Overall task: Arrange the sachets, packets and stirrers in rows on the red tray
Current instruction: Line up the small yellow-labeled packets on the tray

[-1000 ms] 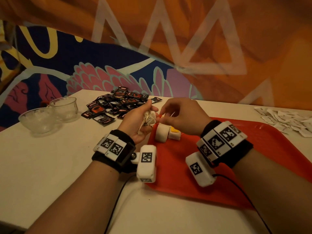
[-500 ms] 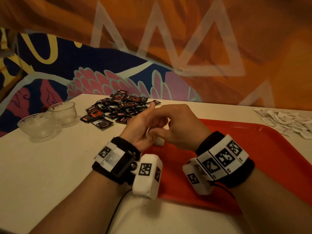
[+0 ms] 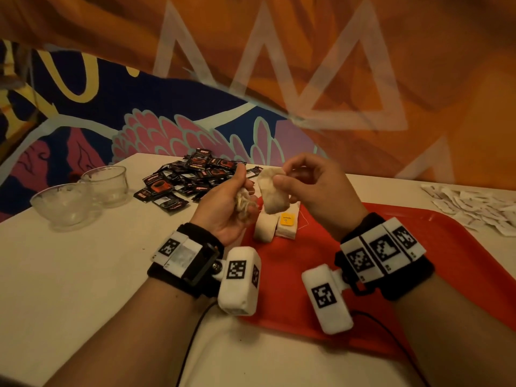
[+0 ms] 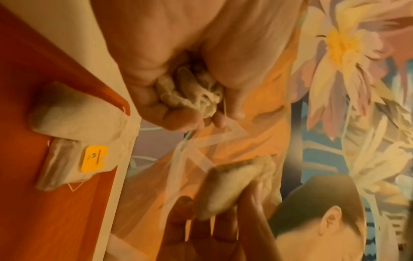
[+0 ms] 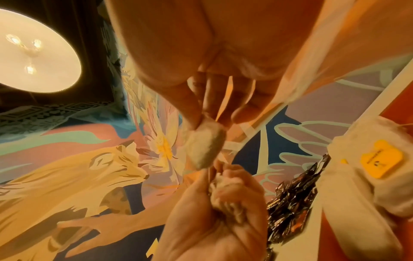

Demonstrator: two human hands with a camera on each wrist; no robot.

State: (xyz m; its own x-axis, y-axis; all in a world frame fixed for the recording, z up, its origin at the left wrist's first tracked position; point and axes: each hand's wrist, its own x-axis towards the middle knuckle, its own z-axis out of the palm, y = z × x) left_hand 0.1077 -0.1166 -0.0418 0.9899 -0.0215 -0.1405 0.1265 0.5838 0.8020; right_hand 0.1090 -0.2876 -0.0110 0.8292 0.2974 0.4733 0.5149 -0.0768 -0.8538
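Tea bag pinched in the air above the red tray's far left corner

The right hand (image 3: 315, 191) pinches one tea bag (image 3: 272, 191) by its top; the left hand (image 3: 226, 210), palm up, clutches a bunch of tea bags (image 3: 244, 203). Below, two tea bags (image 3: 275, 226) lie by the red tray (image 3: 391, 275) corner, red showing rightward.

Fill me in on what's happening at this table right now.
A person is sorting tea bags onto the red tray. The right hand pinches one tea bag in the air above the tray, while the left hand holds a bunch of tea bags. Two tea bags already lie side by side on the tray. The dark sachets and white packets sit in piles on the table.
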